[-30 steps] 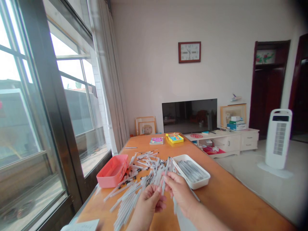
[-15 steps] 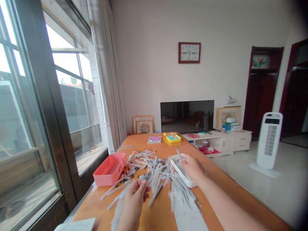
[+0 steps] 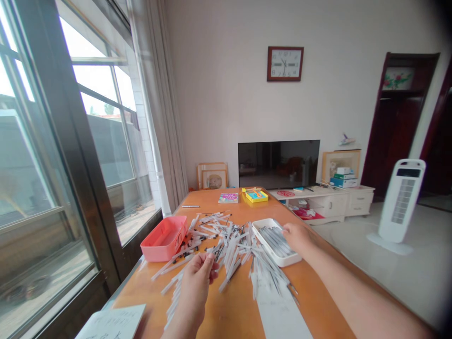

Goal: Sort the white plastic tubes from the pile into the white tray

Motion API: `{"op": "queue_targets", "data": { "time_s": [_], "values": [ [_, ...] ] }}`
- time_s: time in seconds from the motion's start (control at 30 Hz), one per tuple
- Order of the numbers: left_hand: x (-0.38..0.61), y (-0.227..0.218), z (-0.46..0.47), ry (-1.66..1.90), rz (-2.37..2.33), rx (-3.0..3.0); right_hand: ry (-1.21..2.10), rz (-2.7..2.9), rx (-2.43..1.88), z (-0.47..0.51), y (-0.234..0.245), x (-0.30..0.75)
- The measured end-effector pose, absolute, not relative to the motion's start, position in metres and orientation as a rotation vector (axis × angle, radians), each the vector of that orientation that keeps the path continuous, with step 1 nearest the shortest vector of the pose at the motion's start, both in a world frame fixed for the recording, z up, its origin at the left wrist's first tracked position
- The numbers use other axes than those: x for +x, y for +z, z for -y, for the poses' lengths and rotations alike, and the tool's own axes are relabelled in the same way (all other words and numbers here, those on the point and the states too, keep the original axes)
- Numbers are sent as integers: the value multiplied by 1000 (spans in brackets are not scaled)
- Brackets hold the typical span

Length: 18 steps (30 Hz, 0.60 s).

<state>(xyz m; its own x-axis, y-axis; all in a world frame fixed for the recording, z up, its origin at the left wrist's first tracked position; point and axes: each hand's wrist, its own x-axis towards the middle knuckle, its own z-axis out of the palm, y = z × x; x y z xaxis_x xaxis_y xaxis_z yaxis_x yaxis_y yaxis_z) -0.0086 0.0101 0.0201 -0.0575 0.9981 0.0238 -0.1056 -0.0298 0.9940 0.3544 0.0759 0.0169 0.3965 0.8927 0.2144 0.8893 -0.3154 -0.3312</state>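
- I saw pens in the white tray near the table's right edge, long axes slanting far-left to near-right.
- The left hand pressed thumb to fingers; the right hand curled by the tray's rim; I couldn't tell either's hold.

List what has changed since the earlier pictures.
The right hand has moved right, away from the left hand, to the right side of the white tray; the pen it carried no longer shows in its fingers. The left hand has shifted left, near the loose pens. The tray and pink box stayed put.
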Motion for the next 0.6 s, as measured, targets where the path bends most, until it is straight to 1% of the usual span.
{"op": "queue_targets", "data": {
  "time_s": [0.47,0.6],
  "values": [
    [-11,18,-12,1327,-1182,1095,-76,1664,-2231,-66,12,346],
    [-11,20,-11,1342,-1182,1075,-27,1791,-2185,-67,3,333]
  ]
}}
